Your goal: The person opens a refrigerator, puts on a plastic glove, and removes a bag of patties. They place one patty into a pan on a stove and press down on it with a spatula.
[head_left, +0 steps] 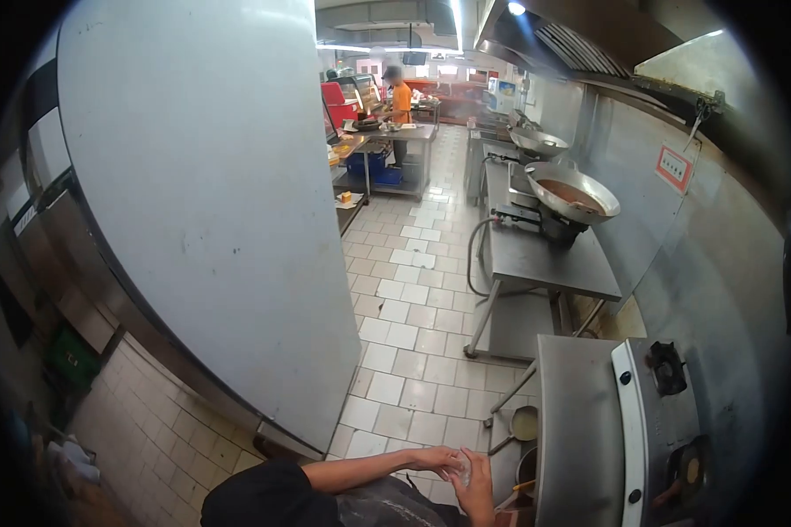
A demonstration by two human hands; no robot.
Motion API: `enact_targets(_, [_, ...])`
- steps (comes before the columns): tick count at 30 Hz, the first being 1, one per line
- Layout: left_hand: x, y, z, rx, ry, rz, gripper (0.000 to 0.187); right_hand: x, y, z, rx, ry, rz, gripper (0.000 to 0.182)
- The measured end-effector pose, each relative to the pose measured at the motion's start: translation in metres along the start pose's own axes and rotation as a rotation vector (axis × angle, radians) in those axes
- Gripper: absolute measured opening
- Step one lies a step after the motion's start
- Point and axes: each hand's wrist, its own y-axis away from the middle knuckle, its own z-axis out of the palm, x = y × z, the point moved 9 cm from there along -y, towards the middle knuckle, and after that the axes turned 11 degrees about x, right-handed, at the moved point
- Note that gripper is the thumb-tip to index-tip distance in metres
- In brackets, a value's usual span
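At the bottom centre, both hands meet in front of the body. My left hand (pixel 437 460) reaches in from the left with its fingers curled around a small clear, plastic-like item (pixel 461 470). My right hand (pixel 476 483) closes on the same item from the other side. The item is too small and partly covered to make out further. Just right of the hands, below the steel table, are a pan with pale contents (pixel 524 423) and a pot with a yellow handle (pixel 525 486).
A large pale panel (pixel 202 211) stands at the left. On the right are a gas stove (pixel 668 430), a steel table (pixel 554 259) and a wok with reddish-brown contents (pixel 576 191). A person in orange (pixel 401 99) stands at a far counter beyond the tiled floor (pixel 413 307).
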Motion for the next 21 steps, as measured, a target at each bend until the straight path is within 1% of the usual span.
enact_targets(2, [-0.009, 0.039, -0.027, 0.038, -0.057, -0.063, 0.039, 0.008, 0.009, 0.044, -0.089, -0.015, 0.067, 0.052])
enact_targets(3, [-0.005, 0.061, -0.034, -0.005, -0.089, -0.035, 0.050, -0.010, 0.006, 0.050, -0.077, -0.009, 0.035, 0.045])
enact_targets(4, [-0.008, 0.078, -0.048, -0.009, -0.131, -0.053, 0.063, -0.023, 0.003, 0.056, -0.081, -0.017, 0.052, 0.045])
enact_targets(6, [0.001, 0.119, -0.063, -0.018, -0.314, 0.075, 0.074, -0.047, -0.007, 0.078, -0.235, -0.011, 0.024, 0.040])
enact_targets(7, [0.001, 0.139, -0.069, -0.029, -0.264, 0.076, 0.077, -0.058, -0.012, 0.085, -0.259, -0.008, 0.044, 0.035])
enact_targets(8, [0.002, 0.160, -0.070, -0.039, -0.212, 0.078, 0.081, -0.067, -0.019, 0.090, -0.254, -0.007, 0.045, 0.035])
enact_targets(9, [0.013, 0.184, -0.062, -0.039, -0.183, 0.115, 0.074, -0.069, -0.020, 0.103, -0.356, 0.019, 0.106, 0.029])
enact_targets(10, [0.012, 0.193, -0.055, -0.037, -0.174, 0.112, 0.074, -0.072, -0.018, 0.114, -0.465, 0.045, 0.168, 0.025])
enact_targets(11, [0.010, 0.201, -0.050, -0.052, -0.256, 0.112, 0.072, -0.092, -0.025, 0.118, -0.506, 0.035, 0.103, 0.021])
enact_targets(12, [0.014, 0.211, -0.044, -0.064, -0.343, 0.113, 0.069, -0.095, -0.030, 0.126, -0.512, 0.030, 0.098, 0.021])
enact_targets(13, [0.022, 0.215, -0.040, 0.032, -0.458, 0.137, 0.061, -0.109, -0.034, 0.139, -0.572, 0.018, -0.064, 0.021])
enact_targets(14, [0.030, 0.215, -0.034, 0.036, -0.452, 0.134, 0.061, -0.122, -0.032, 0.149, -0.634, 0.006, -0.219, 0.021])
enact_targets(15, [0.031, 0.212, -0.036, 0.068, -0.551, 0.037, 0.063, -0.131, -0.033, 0.156, -0.651, 0.018, -0.296, 0.020])
enact_targets(16, [0.030, 0.209, -0.041, 0.098, -0.649, -0.060, 0.065, -0.137, -0.037, 0.159, -0.656, 0.013, -0.295, 0.020])
enact_targets(17, [0.044, 0.206, -0.039, 0.127, -0.638, 0.087, 0.062, -0.151, -0.041, 0.159, -0.680, -0.020, -0.300, 0.021])
enact_targets(18, [0.045, 0.198, -0.046, 0.134, -0.636, 0.084, 0.062, -0.160, -0.048, 0.160, -0.701, -0.054, -0.311, 0.022])
enact_targets(19, [0.043, 0.188, -0.053, 0.143, -0.779, 0.074, 0.061, -0.163, -0.052, 0.163, -0.709, -0.060, -0.313, 0.022])
enact_targets(20, [0.048, 0.183, -0.059, 0.150, -0.923, 0.062, 0.060, -0.167, -0.063, 0.163, -0.639, -0.127, -0.288, 0.023])
enact_targets(21, [0.056, 0.178, -0.066, 0.153, -0.917, 0.057, 0.060, -0.167, -0.075, 0.162, -0.567, -0.192, -0.261, 0.025])
